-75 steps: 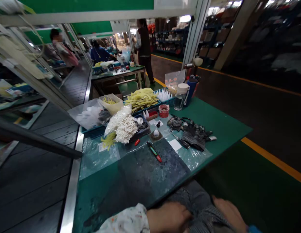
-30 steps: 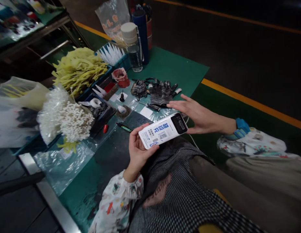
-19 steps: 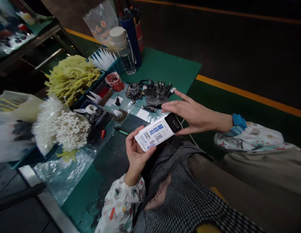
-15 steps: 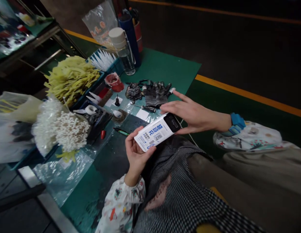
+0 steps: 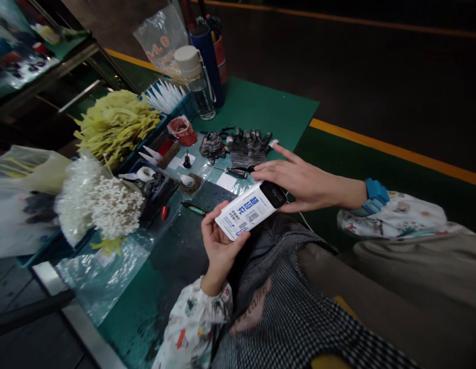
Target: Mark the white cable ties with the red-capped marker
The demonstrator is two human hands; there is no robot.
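A white power bank (image 5: 245, 211) with blue printed characters and a black glossy end lies tilted between my hands, over the apron on my lap. My left hand (image 5: 221, 247) grips its lower end, thumb on the near edge and fingers beneath and along the far edge. At the black end, my right hand (image 5: 309, 183) spans the power bank, with fingers at the far edge and thumb at the near corner; its index finger stretches outward. A thin white cable (image 5: 306, 221) runs down by my right thumb. How it joins the power bank is hidden.
On the green table (image 5: 268, 105) lie grey work gloves (image 5: 248, 148), a screwdriver (image 5: 238, 173), a green-labelled marker (image 5: 194, 208) and a red tape roll (image 5: 182, 130). Further left are yellow strips (image 5: 118, 125), white-tipped sticks (image 5: 118, 205) and a water bottle (image 5: 199, 87).
The view has shifted slightly. My left hand and its end of the power bank have moved a little to the right; both hands keep their hold.
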